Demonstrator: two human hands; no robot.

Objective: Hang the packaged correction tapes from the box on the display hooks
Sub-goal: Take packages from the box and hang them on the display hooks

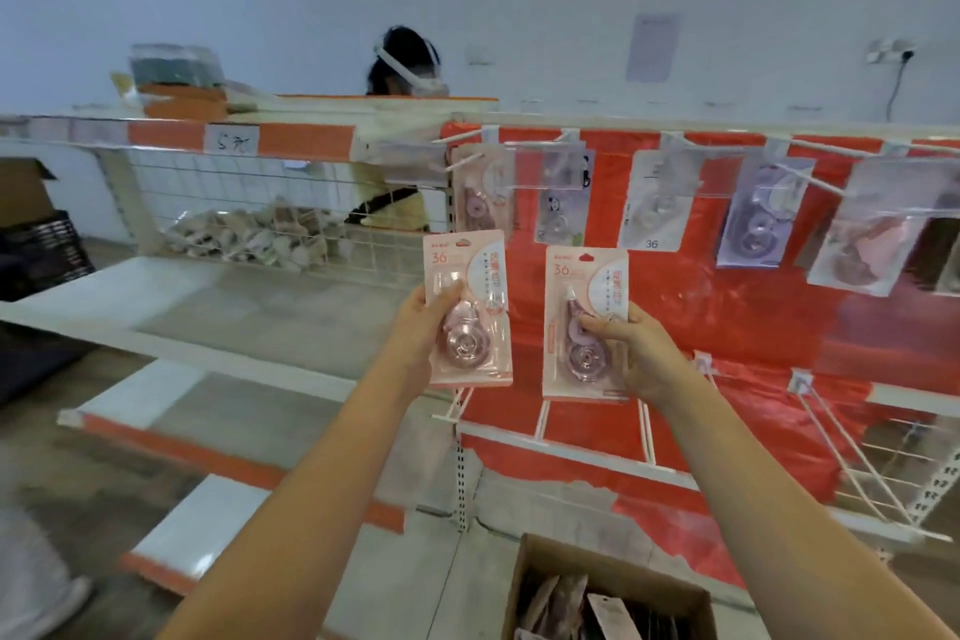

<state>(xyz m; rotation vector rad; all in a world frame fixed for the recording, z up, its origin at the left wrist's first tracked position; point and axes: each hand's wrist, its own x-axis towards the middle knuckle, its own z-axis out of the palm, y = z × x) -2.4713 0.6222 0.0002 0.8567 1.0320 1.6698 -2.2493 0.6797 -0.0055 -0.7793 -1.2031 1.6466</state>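
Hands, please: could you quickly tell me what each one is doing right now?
Left hand: holding a pink correction tape pack.
Right hand: holding another pink pack.

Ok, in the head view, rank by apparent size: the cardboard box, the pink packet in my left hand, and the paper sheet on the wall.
1. Cardboard box, cropped and nearest, so unsure.
2. Pink packet in left hand.
3. Paper sheet, farthest away.

two pale pink packs (470,309) mid-frame, bright red backboard (727,327) right, white shelves (171,296) with orange strips left, brown box (608,587) bottom.
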